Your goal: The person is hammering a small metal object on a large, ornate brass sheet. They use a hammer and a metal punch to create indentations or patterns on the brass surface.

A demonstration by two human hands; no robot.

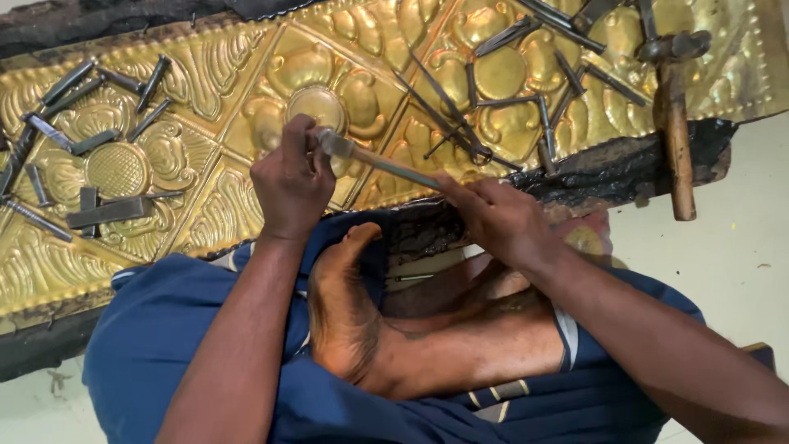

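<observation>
Small hammer point(374, 159): laid slantwise over the near edge of the embossed brass panel point(246, 107), handle gripped in the closed right hand point(501, 218) | punch: hidden inside the fisted left hand point(292, 181), set on the panel | loose chisels point(90, 140): scattered far left | wooden-handled hammer point(674, 107): rested far right | bare foot point(341, 304): tucked near.
</observation>
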